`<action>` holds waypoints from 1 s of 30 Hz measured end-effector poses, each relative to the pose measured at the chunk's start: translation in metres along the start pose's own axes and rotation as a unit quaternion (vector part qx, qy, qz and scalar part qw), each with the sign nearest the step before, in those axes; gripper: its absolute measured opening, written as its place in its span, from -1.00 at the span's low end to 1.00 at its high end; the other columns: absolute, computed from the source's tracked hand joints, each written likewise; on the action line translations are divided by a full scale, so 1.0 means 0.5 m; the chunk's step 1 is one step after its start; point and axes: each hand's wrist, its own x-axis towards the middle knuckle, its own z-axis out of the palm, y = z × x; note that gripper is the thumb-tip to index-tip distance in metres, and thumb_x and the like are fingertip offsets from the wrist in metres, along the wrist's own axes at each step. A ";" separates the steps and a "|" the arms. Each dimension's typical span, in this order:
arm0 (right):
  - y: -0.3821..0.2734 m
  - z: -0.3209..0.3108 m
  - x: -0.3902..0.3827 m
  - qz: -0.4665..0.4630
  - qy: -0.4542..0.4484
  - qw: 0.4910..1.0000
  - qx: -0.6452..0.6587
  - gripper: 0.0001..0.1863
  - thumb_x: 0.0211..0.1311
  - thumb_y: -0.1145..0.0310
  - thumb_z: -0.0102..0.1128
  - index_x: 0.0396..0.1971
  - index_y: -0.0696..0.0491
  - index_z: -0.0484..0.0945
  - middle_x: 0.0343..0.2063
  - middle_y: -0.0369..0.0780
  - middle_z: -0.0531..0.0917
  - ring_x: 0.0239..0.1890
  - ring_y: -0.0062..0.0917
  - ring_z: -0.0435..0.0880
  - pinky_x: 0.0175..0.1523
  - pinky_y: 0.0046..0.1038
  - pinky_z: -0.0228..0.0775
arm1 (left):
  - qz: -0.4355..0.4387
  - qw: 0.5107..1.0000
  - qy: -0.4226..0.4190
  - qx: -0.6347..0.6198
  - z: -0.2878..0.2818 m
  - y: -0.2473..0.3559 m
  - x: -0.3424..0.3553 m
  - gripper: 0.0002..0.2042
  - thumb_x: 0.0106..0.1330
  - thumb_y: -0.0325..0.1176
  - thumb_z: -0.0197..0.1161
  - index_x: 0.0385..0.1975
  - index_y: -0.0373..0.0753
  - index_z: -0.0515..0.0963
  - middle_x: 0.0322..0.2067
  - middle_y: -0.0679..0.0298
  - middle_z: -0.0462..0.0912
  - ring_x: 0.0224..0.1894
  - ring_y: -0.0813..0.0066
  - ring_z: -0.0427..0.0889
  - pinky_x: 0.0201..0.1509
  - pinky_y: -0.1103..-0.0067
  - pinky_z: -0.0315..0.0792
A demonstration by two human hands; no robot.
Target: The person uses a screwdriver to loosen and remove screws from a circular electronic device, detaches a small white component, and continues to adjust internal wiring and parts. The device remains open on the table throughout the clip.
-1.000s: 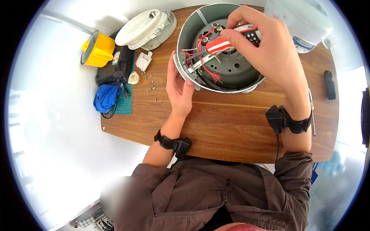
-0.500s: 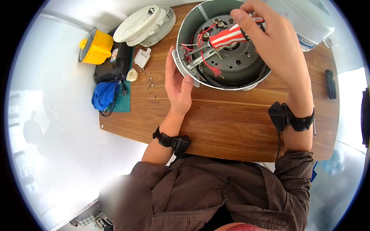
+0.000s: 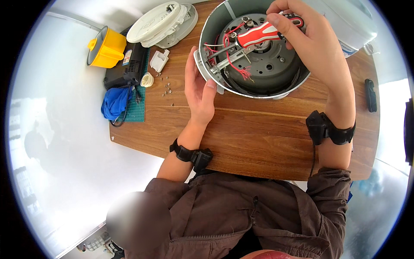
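A round metal appliance housing sits tilted at the top of the table, a dark inner plate inside it with screws and red and white wires. My right hand grips a red, white and black screwdriver, whose shaft points down-left toward a metal bracket at the housing's left inner wall; the tip is hard to make out. My left hand holds the housing's outer left side at a pale plastic piece, fingers curled around it and thumb near the lower rim.
On the wooden table lie white lids, a small white part, a cream ring, several screws and a black case. A yellow container, black device, blue cloth and green mat are left; a translucent container is back right.
My right hand and the screwdriver have shifted a little right, with the wrist turned. The housing and left hand appear slightly higher in the view, as do the table objects.
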 end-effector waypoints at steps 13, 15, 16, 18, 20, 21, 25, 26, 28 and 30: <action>0.026 0.006 0.002 -0.033 0.030 0.994 -0.096 -0.78 0.37 0.35 0.32 -0.22 0.19 0.55 -0.46 -0.05 0.69 -0.41 -0.27 0.69 -0.24 -0.32 0.50 | -0.007 1.000 -0.006 -0.015 0.006 0.005 0.001 -0.24 0.50 -0.29 0.12 0.57 -0.46 -0.07 0.46 -0.04 0.26 0.45 0.23 0.34 0.53 0.31 0.21; 0.003 0.005 -0.011 -0.038 0.027 0.995 -0.089 -0.78 0.32 0.38 0.36 -0.20 0.19 0.55 -0.43 -0.06 0.69 -0.38 -0.31 0.68 -0.22 -0.34 0.50 | -0.005 1.000 -0.010 -0.019 0.004 0.002 0.001 -0.24 0.50 -0.28 0.12 0.57 -0.46 -0.07 0.47 -0.04 0.25 0.46 0.22 0.33 0.53 0.31 0.20; -0.001 0.005 -0.014 -0.047 0.026 0.995 -0.087 -0.77 0.30 0.39 0.37 -0.19 0.19 0.55 -0.41 -0.07 0.69 -0.36 -0.33 0.68 -0.20 -0.35 0.50 | -0.004 1.000 -0.010 -0.018 0.004 0.002 0.000 -0.24 0.50 -0.29 0.12 0.57 -0.46 -0.07 0.47 -0.04 0.24 0.46 0.22 0.33 0.53 0.31 0.20; 0.010 0.002 -0.016 -0.093 0.024 0.992 -0.086 -0.76 0.28 0.42 0.39 -0.17 0.19 0.55 -0.35 -0.07 0.69 -0.32 -0.34 0.67 -0.17 -0.36 0.50 | -0.002 1.000 -0.009 -0.016 0.005 0.002 -0.001 -0.25 0.51 -0.29 0.11 0.57 -0.46 -0.07 0.48 -0.05 0.23 0.47 0.22 0.32 0.54 0.30 0.19; 0.014 -0.007 -0.017 -0.151 0.013 0.986 -0.072 -0.75 0.27 0.44 0.39 -0.15 0.20 0.55 -0.30 -0.05 0.68 -0.27 -0.33 0.67 -0.14 -0.36 0.49 | -0.002 1.000 -0.011 -0.019 0.004 0.001 -0.001 -0.26 0.51 -0.30 0.10 0.57 -0.46 -0.07 0.48 -0.04 0.23 0.47 0.22 0.32 0.54 0.30 0.19; 0.011 -0.006 -0.017 -0.150 0.015 0.986 -0.074 -0.75 0.27 0.44 0.37 -0.14 0.20 0.54 -0.29 -0.05 0.68 -0.26 -0.31 0.66 -0.12 -0.36 0.49 | -0.002 1.000 -0.011 -0.020 0.003 0.001 -0.001 -0.27 0.52 -0.31 0.09 0.57 -0.46 -0.07 0.49 -0.04 0.22 0.47 0.22 0.32 0.54 0.30 0.19; 0.003 0.012 -0.013 -0.085 0.034 0.991 -0.099 -0.79 0.30 0.49 0.30 -0.14 0.21 0.53 -0.28 -0.04 0.65 -0.23 -0.27 0.65 -0.08 -0.35 0.48 | -0.007 0.999 -0.014 -0.034 0.003 0.000 -0.001 -0.28 0.52 -0.34 0.06 0.57 -0.45 -0.08 0.49 -0.04 0.22 0.48 0.21 0.31 0.54 0.31 0.19; 0.025 0.008 -0.005 -0.089 0.031 0.992 -0.090 -0.81 0.31 0.51 0.28 -0.13 0.22 0.52 -0.28 -0.04 0.64 -0.22 -0.26 0.64 -0.07 -0.35 0.47 | -0.012 0.999 -0.016 -0.038 0.005 0.004 -0.001 -0.28 0.52 -0.35 0.05 0.57 -0.45 -0.09 0.49 -0.04 0.22 0.48 0.21 0.31 0.55 0.31 0.18; 0.025 0.014 -0.003 -0.096 0.036 0.990 -0.097 -0.82 0.33 0.54 0.24 -0.13 0.22 0.52 -0.27 -0.04 0.62 -0.19 -0.28 0.63 -0.05 -0.37 0.47 | -0.016 0.999 -0.017 -0.035 0.004 0.006 -0.004 -0.29 0.52 -0.36 0.03 0.57 -0.45 -0.09 0.50 -0.03 0.19 0.49 0.21 0.29 0.55 0.32 0.18; -0.002 0.023 -0.012 -0.096 0.036 0.990 -0.096 -0.83 0.33 0.57 0.21 -0.11 0.21 0.52 -0.24 -0.07 0.61 -0.15 -0.33 0.63 -0.01 -0.39 0.47 | -0.014 1.000 -0.016 -0.020 0.001 0.006 -0.010 -0.30 0.53 -0.35 0.00 0.57 -0.46 -0.09 0.54 -0.02 0.14 0.52 0.23 0.26 0.56 0.35 0.16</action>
